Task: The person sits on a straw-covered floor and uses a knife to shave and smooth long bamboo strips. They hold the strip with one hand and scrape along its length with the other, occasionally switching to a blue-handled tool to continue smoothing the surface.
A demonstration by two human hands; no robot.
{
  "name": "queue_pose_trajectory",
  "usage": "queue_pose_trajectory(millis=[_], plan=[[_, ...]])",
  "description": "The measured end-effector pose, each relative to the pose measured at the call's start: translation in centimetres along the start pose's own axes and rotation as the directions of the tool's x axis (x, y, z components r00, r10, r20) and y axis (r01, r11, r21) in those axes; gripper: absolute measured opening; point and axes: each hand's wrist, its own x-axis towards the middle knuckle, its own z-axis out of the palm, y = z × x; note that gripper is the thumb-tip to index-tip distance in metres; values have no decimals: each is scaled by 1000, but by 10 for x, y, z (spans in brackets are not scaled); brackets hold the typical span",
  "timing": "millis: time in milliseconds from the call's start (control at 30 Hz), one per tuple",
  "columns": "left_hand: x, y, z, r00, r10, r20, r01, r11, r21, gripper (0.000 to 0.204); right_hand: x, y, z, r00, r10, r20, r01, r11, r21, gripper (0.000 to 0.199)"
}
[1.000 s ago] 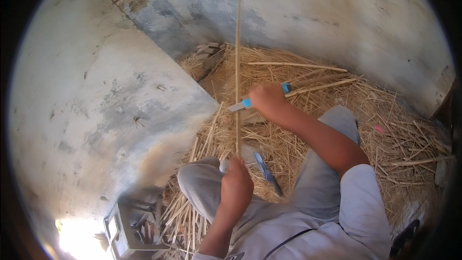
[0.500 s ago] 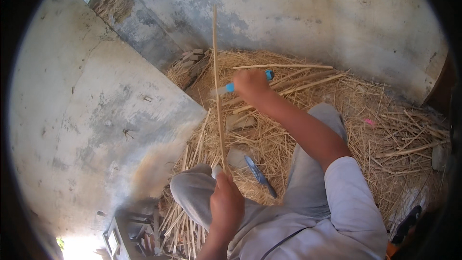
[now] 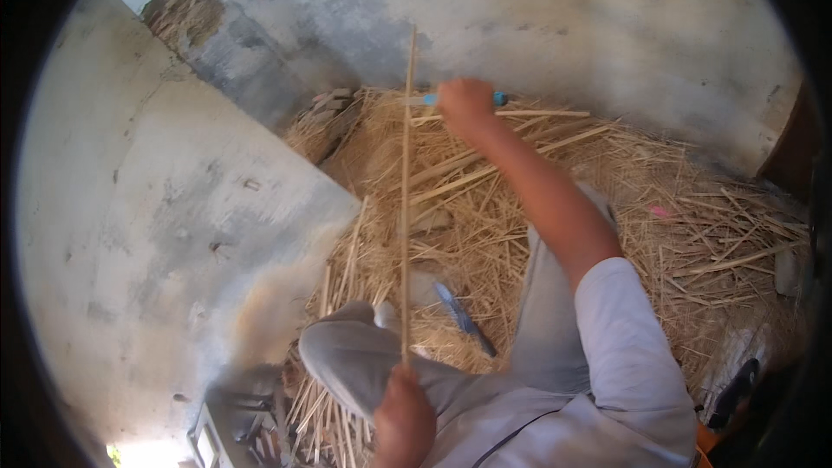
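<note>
A long, thin wooden strip (image 3: 406,225) stands out ahead of me, its near end gripped in my closed left hand (image 3: 406,416) close to my lap. Wrapped round a blue-handled knife (image 3: 502,99) is my right hand (image 3: 466,110), stretched far forward. The knife's pale, blurred blade lies across the strip near its far end; whether it cuts in cannot be made out. On the straw-like litter between my legs rests a second knife (image 3: 465,321) with a bluish blade and dark handle.
Shavings and straw-like slivers (image 3: 485,251) cover the floor. Longer strips (image 3: 537,152) lie ahead, and thin sticks (image 3: 737,243) are heaped at the right. A low plastered wall (image 3: 191,208) closes in on the left, with a grey frame-like object (image 3: 217,433) below it.
My right hand and the knife have moved forward along the strip toward its far end. My left hand has come back toward my body, drawing the strip with it.
</note>
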Motion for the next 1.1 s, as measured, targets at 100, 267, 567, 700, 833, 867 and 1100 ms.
queue_pose_trajectory(millis=[100,267,567,700,833,867,1100], plan=[[-69,-65,51,995,27,97,-66,905,421,27,8,10,-9,993,113,42,-112,993,-27,14],[-31,-18,-13,689,-550,472,486,834,262,35,9,23,-9,994,79,-73,-82,995,-49,12],[-128,-96,44,955,-208,212,88,879,469,30,16,35,-12,964,255,70,-254,967,-25,10],[-133,-96,37,932,-295,212,195,898,395,30,21,38,1,970,242,14,-240,966,-91,11],[-143,-102,37,922,-323,213,234,904,358,30,20,70,30,921,388,-2,-387,918,-87,18],[-145,-104,37,918,-338,207,251,900,356,30,23,71,35,907,420,-36,-421,903,-88,20],[-178,-112,43,879,-436,191,383,887,258,30,-14,161,50,633,730,260,-764,532,365,20]])
